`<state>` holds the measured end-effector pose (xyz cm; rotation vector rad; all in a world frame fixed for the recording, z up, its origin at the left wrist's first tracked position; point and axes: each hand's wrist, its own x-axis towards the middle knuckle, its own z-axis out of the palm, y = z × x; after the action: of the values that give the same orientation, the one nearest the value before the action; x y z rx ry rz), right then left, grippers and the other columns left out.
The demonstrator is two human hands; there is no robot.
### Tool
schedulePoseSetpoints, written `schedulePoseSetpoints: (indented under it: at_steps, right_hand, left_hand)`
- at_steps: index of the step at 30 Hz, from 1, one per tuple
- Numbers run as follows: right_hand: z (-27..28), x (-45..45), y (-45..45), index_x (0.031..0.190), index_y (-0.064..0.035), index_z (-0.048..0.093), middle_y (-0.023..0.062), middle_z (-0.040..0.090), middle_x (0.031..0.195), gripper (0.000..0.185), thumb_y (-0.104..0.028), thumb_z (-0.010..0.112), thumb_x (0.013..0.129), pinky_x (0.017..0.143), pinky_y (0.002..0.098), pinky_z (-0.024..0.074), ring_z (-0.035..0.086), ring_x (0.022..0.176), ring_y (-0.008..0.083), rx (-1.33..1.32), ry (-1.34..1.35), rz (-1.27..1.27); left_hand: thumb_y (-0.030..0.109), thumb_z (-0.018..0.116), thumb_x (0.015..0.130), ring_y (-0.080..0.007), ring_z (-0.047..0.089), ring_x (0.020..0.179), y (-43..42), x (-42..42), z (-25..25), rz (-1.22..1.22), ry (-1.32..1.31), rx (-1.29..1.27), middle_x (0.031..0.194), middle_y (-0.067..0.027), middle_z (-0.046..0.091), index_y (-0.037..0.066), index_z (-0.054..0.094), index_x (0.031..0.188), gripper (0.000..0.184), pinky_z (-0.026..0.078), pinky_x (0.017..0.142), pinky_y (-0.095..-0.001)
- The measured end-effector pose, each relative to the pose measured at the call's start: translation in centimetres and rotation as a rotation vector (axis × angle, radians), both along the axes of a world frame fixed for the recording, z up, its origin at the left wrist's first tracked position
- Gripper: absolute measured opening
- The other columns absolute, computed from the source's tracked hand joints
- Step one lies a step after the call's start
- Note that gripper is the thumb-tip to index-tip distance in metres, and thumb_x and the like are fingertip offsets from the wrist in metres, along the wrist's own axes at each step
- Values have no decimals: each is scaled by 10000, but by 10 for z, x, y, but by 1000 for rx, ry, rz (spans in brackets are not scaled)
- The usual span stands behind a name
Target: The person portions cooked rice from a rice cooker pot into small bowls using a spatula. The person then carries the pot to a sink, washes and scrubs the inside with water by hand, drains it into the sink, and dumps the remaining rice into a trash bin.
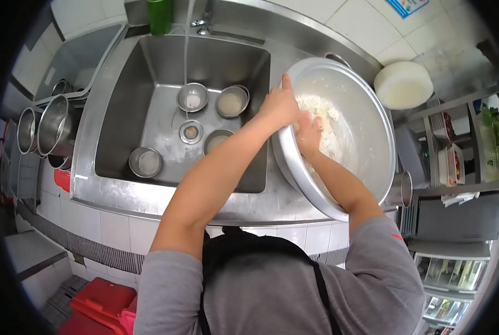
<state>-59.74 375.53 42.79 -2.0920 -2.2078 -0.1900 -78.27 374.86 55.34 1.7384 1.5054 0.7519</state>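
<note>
A large metal bowl stands tilted on the counter right of the sink. Inside lies a pale, crumbly flour dough, with white flour smeared on the bowl's wall. My left hand is closed over the bowl's left rim, one finger stretched upward. Down in the bowl, my right hand touches the dough near the left wall. Its fingers look apart, their tips partly hidden in the floury mass.
Left of the bowl, a steel sink holds several small metal bowls. Water runs from above into one metal bowl. Metal pots stand at far left. A round whitish block sits behind the big bowl; shelves with food are at right.
</note>
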Motion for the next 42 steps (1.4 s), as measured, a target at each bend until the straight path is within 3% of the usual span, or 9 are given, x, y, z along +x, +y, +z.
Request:
schedulePoseSetpoints:
  at_steps: [4,15,19,25,28,31,35,37,42]
  right_hand:
    - [-4,14,54,1245,-47,334,196,319,1294,528,-348,407,818,979,476,233,295,1181,397,65,222,-444]
    - [-5,41,23,1144,14,434,216,438,1170,371,-155,418,814,913,402,334,429,1059,362,13,160,447]
    - [-29,29,72,1115,55,431,227,447,1141,377,-143,394,796,876,464,337,446,1001,382,-92,-49,-195]
    - [-11,-2,-88,1206,66,344,270,345,1247,469,-112,395,775,974,483,240,319,1181,385,-117,243,542]
    - [-5,-17,-53,1158,45,428,266,431,1167,429,-146,423,774,948,484,277,416,1108,372,12,-428,373]
    - [26,15,40,924,6,588,205,538,1030,267,-164,438,782,858,488,356,547,919,308,-467,-96,-85]
    - [-79,58,55,1051,25,495,207,505,1085,349,-218,370,834,785,477,408,491,979,390,261,-225,432]
    - [6,-34,-22,1217,32,339,246,410,1196,460,-249,329,853,877,489,353,333,1140,431,-334,519,-38]
    - [49,-22,-108,1307,5,203,225,154,1363,548,-243,347,840,950,462,296,188,1236,409,-733,326,284]
  left_hand:
    - [153,479,757,-401,535,871,-18,-3,-4,72,-29,-45,937,-304,532,-43,193,1282,630,415,788,-436]
    - [154,545,695,-366,501,989,-26,-5,-22,162,-409,-85,1025,-258,525,-46,325,1203,589,391,853,-377]
    - [95,569,655,-264,568,886,-19,6,-37,224,-578,-36,944,-187,577,-31,465,1063,439,429,788,-323]
    - [144,583,627,-330,563,888,-17,1,-36,237,-493,6,948,-236,569,-76,466,1018,464,437,781,-349]
    - [139,579,623,-333,562,867,-15,3,-41,182,-452,-33,925,-237,566,-73,471,972,423,436,767,-352]
    - [143,578,623,-317,564,846,-32,-2,-44,91,-591,-132,885,-240,561,-71,472,916,379,431,748,-355]
    - [154,576,619,-304,575,795,-38,9,-49,155,-563,-30,865,-243,559,-66,474,893,366,436,702,-357]
    - [143,577,611,-327,571,788,-39,8,-44,151,-681,-42,863,-246,563,-70,482,883,359,437,704,-361]
    - [118,577,606,-321,579,779,-36,9,-50,195,-583,19,834,-227,579,-71,489,893,354,448,705,-350]
